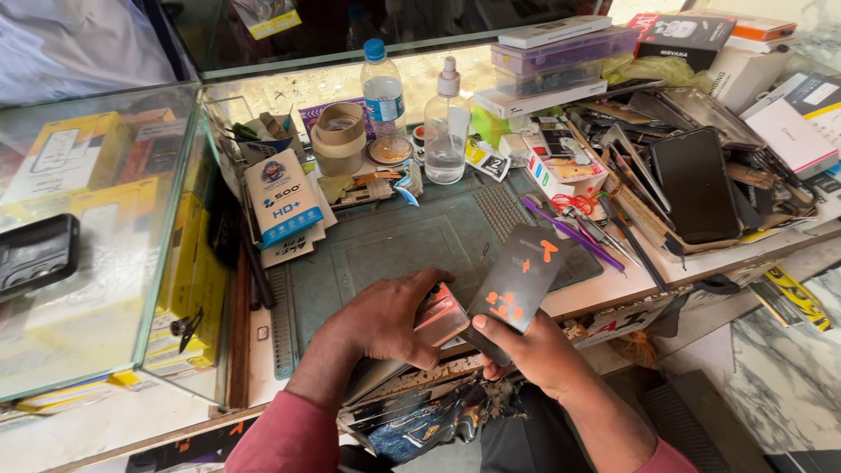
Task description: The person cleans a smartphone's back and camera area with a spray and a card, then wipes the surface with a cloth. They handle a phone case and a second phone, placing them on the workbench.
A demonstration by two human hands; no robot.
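Left hand [390,320] clamped on pinkish metallic phone [441,319]; right hand [526,350] gripping flat black packet [517,276] with orange marks, above desk [403,236].

My black card [519,278] has orange marks. The phone [441,319] I hold is shiny pink. My sleeves [282,441] are pink. The mat [420,236] on the worktop is dark green. Far off, a bottle [383,88] has a blue cap.

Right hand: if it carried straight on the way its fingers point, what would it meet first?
The right hand points up-left, so it would first meet the rose-gold phone in the left hand, already close beside the dark packet it holds; depth is uncertain.
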